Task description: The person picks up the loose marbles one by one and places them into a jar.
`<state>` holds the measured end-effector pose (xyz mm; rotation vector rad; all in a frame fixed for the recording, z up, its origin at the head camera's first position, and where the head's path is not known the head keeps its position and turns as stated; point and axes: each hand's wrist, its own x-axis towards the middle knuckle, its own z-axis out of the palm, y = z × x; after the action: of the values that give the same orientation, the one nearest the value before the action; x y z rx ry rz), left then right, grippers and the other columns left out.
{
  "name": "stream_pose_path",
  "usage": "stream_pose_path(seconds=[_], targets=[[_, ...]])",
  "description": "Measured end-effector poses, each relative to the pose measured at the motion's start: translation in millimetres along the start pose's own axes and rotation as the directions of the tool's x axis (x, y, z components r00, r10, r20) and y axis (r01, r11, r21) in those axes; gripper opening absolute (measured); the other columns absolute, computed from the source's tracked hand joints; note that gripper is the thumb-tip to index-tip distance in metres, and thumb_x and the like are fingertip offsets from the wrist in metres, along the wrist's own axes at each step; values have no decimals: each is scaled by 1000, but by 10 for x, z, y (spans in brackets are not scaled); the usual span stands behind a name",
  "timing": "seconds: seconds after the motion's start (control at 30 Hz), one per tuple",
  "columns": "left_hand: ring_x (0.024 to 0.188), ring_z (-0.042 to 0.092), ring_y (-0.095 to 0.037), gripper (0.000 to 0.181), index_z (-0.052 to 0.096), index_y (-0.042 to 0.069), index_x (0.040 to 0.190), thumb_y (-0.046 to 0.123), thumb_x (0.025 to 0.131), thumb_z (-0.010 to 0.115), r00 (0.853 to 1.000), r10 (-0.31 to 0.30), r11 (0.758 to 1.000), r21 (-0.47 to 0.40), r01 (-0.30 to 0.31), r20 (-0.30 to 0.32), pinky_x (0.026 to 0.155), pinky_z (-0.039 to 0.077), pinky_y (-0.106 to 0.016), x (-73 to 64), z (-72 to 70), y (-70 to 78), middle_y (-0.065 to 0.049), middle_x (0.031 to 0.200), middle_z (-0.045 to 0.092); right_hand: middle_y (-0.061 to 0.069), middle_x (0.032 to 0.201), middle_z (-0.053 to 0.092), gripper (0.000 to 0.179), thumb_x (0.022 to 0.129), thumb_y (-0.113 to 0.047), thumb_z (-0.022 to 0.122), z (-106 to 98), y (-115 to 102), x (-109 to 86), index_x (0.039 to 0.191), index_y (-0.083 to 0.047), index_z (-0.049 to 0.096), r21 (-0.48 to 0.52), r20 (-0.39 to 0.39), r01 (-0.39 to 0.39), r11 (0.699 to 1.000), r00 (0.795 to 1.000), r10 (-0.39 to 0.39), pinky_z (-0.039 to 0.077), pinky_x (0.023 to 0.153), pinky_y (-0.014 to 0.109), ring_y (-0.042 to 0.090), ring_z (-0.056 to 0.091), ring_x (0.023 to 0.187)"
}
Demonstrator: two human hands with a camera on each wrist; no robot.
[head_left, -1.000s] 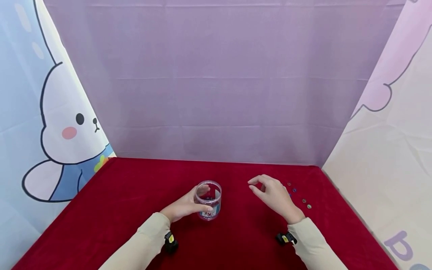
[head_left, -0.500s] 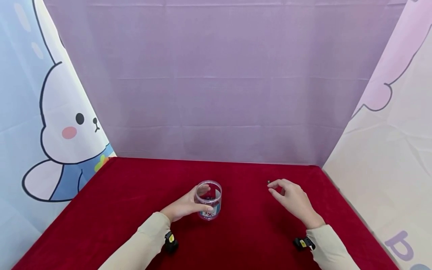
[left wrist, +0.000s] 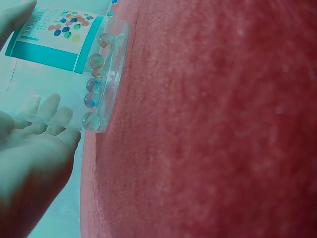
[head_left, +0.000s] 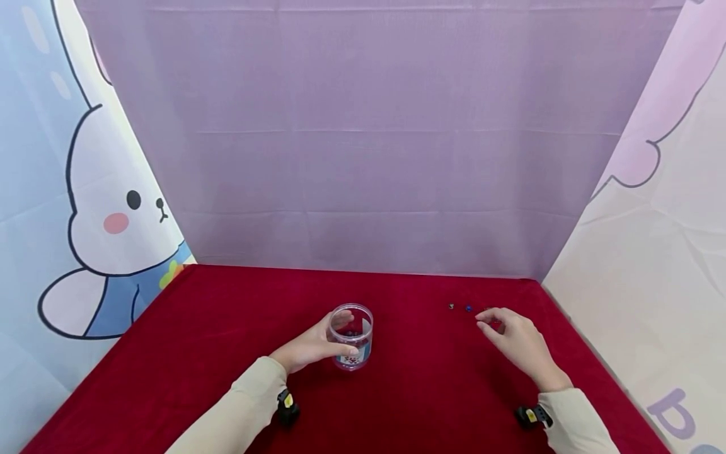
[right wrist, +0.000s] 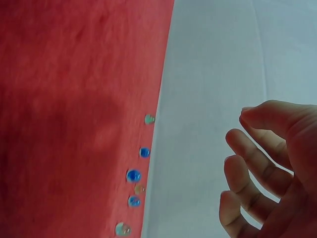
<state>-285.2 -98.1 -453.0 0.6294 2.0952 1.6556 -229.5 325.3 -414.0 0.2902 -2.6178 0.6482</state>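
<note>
My left hand (head_left: 312, 347) grips the side of a clear plastic jar (head_left: 365, 345), which stands upright with its mouth uncovered. Several glass marbles (left wrist: 92, 100) lie on the jar's bottom in the left wrist view, and its label (left wrist: 54, 39) shows coloured balls. My right hand (head_left: 522, 343) hovers over the right part of the table, fingers loosely bent, thumb and forefinger apart. Nothing is between them. Loose marbles lie on the cloth by its fingertips: a blue marble (head_left: 468, 308) and a greenish marble (head_left: 451, 306) to their left, with others partly hidden by the hand.
Red cloth (head_left: 238, 315) covers the table. A purple curtain (head_left: 363, 139) closes off the back, with a rabbit-print sheet (head_left: 108, 189) at the left and a pale sheet (head_left: 652, 271) at the right. In the right wrist view several marbles (right wrist: 133, 175) form a loose line.
My right hand has moved right across the scattered marbles, uncovering the blue and greenish ones and covering those seen farther right before. The left hand and jar stay put.
</note>
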Motion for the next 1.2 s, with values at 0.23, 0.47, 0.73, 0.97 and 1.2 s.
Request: stream_pose_path(seconds=[0.23,0.47,0.73,0.97,1.2], targets=[[141,32,-35,87,28,9,155,28,88,79,1000,-1,1000,-5,1,-1,104,44,-52,3,0,7,-8,158,33,-1,98,69,15,93,-20,73,-94,130,-54,107,-17,74,4,30,-66,998,997,65,42,50,29,10,51,65],[141,32,-35,87,28,11,155,29,87,80,1000,1,1000,-4,-1,-3,103,45,-52,-4,-2,-3,-8,158,34,3,99,70,19,95,-23,70,-161,275,-99,112,-13,73,0,90,-153,988,984,152,41,52,33,15,51,64],[141,31,-36,88,28,10,155,28,87,80,1000,6,1000,-12,-6,0,103,44,-52,-7,0,-8,-9,158,33,-1,80,66,24,96,-27,68,-199,444,-144,114,-11,72,-36,141,-232,972,962,235,39,53,34,14,52,63],[142,31,-36,88,28,10,155,28,87,80,1000,12,1000,-7,-12,0,104,44,-53,-7,-3,-2,-9,158,33,0,80,71,26,97,-26,66,-258,544,-158,115,-7,71,-18,182,-288,958,941,286,42,57,35,15,63,73],[142,31,-36,88,28,10,155,28,87,80,1000,13,1000,-6,-13,0,104,43,-53,-10,-4,9,-8,158,34,1,84,74,28,95,-26,68,-278,628,-151,113,-6,73,-63,202,-323,944,922,329,47,61,40,26,66,86]])
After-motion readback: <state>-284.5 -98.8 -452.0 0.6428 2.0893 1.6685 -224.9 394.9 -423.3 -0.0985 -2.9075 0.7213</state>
